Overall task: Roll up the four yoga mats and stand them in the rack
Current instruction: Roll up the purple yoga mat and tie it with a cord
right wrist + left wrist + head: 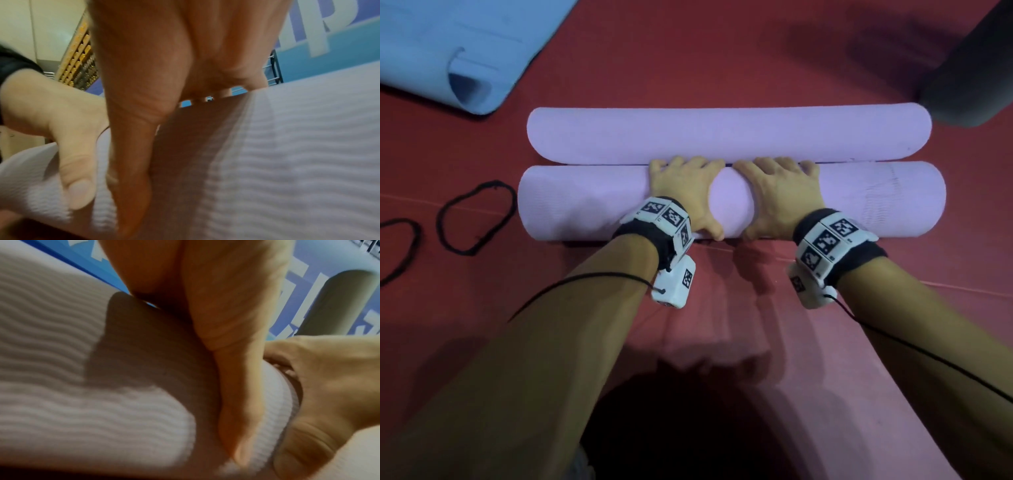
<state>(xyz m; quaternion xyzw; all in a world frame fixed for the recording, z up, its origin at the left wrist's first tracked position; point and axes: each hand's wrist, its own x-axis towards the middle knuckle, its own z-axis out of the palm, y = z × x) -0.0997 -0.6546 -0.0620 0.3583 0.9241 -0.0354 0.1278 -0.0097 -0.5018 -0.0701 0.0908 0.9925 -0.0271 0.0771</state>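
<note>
both hands on the lilac roll (571,202), which lies crosswise on the red floor (722,61); left hand (683,192) and right hand (780,193) sit side by side at mid-length, palms down, fingers draped over the far side, thumbs on the near side, gripping it. the mat's unrolled end (729,133) lies just beyond, touching the roll. blue mat (431,44) far left, partly curled; two black bands (477,217) left of the roll.
</note>
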